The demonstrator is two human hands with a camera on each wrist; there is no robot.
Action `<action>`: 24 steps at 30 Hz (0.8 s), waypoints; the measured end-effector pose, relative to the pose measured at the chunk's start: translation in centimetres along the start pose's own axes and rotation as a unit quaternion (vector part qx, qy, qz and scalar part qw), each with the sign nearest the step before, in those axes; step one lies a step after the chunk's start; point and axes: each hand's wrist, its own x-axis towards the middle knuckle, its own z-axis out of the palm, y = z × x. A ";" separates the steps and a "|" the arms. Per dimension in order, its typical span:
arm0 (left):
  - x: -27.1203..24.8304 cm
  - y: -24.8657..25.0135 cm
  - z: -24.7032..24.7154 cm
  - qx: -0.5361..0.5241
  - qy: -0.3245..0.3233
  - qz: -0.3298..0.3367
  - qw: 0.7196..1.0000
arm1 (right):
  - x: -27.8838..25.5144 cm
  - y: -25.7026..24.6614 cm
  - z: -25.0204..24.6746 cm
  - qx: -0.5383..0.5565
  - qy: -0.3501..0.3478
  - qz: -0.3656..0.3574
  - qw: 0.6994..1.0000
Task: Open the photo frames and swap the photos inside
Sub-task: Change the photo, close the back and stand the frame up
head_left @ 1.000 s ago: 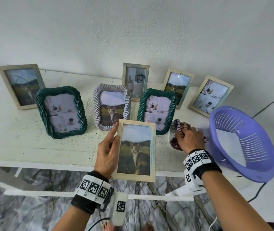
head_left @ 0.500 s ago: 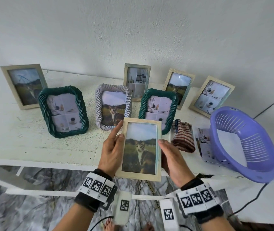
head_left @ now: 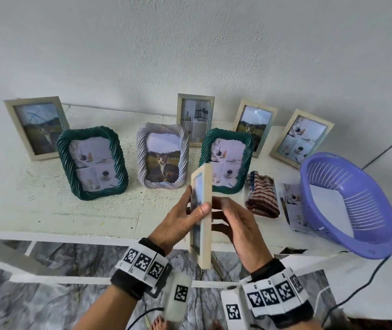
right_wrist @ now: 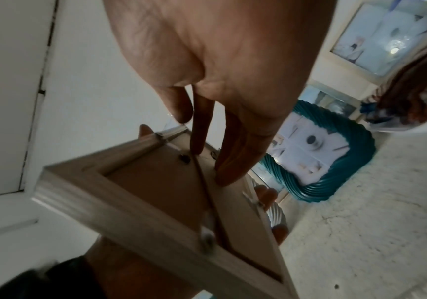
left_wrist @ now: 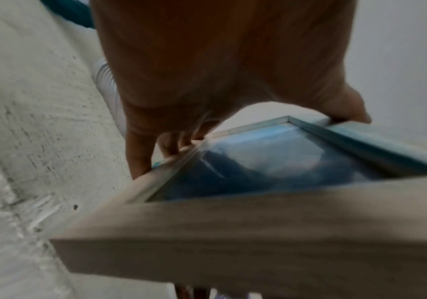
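Observation:
A light wooden frame [head_left: 206,236] with a cat photo is held edge-on over the shelf's front edge, glass facing left. My left hand [head_left: 196,204] grips it, thumb on the front rim and fingers round the far side. In the left wrist view the frame [left_wrist: 245,232] fills the lower half under the left hand [left_wrist: 207,70]. My right hand [head_left: 222,211] is behind it. The right wrist view shows the frame's brown back panel [right_wrist: 156,188] with its folded stand, and the right hand's straight fingertips [right_wrist: 229,161] touching that panel.
On the white shelf [head_left: 47,210] stand two green twisted frames [head_left: 92,163] [head_left: 228,160], a lilac twisted frame [head_left: 162,156] and several wooden frames [head_left: 36,127] along the wall. A striped cloth [head_left: 261,196], loose photos [head_left: 293,206] and a purple basket [head_left: 349,201] lie at the right.
The frame has turned from facing me to edge-on, glass to the left. My right hand left the striped cloth, came to the frame, and now touches its back.

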 end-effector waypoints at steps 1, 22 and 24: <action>0.0 -0.1 -0.1 -0.023 0.006 -0.006 1.000 | 0.1 0.0 0.1 -0.037 -0.008 -0.013 0.999; -0.4 1.5 -1.0 -0.044 0.024 -0.035 0.998 | 0.5 -0.6 -1.5 -0.611 0.038 -0.161 0.774; -0.2 1.5 -0.9 -0.046 0.036 -0.035 0.998 | 0.3 -0.8 -1.0 -0.620 0.055 -0.131 0.772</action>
